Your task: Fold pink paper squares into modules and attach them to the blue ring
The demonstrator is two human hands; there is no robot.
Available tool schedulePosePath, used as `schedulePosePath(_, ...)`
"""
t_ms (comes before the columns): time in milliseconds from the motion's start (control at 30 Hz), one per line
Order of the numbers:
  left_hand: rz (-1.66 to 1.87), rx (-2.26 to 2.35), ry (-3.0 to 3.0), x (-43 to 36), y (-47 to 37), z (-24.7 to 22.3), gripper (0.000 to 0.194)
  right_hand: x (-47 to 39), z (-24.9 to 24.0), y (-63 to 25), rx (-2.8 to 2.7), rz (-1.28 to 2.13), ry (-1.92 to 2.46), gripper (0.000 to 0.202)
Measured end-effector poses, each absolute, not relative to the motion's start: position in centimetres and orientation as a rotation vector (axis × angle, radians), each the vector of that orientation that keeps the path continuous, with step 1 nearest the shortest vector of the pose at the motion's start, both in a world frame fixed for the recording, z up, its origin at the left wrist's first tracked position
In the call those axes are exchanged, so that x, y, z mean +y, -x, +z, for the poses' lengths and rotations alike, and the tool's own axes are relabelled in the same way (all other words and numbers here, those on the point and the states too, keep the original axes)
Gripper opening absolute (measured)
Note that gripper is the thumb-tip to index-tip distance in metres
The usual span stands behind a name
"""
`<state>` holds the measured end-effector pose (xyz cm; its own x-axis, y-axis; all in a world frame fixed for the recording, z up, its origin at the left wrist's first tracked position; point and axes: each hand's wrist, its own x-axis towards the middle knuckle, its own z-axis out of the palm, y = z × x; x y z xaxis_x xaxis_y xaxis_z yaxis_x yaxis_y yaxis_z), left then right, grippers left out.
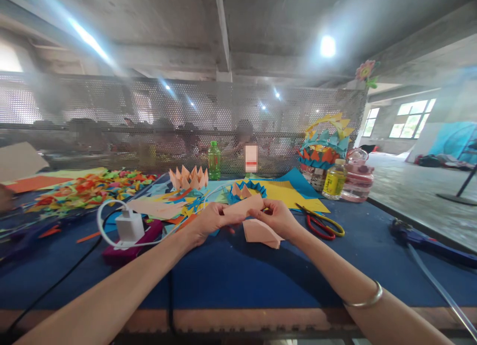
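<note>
Between my two hands is a small peach paper piece [243,209], raised above the blue table. My left hand [210,222] pinches its left end, and my right hand [278,216] pinches its right end. Just below my right hand, more peach paper [262,233] lies on the table. Behind my hands sits a ring of folded blue paper [257,188] with peach points at its front left. A second ring of peach folded points [189,178] stands farther left.
Purple power block [149,238] with white charger [129,225] at left; colourful paper scraps [100,186] behind. Red-and-yellow-handled scissors [322,225], bottles [334,180] and a paper basket [324,146] at right. Glue gun [428,241] far right. Part of another person's hand [5,198] at far left.
</note>
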<state>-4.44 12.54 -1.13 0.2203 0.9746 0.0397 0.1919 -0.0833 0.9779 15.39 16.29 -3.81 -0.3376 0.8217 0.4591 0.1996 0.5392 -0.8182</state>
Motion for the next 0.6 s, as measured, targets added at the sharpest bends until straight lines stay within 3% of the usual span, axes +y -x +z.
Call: schedulePosePath(600, 1.023, 1.198, -1.471, 13.1, 4.4, -1.2, 0.026, 17.5, -3.8, -16.1, -1.829, 0.718, 0.901, 0.044)
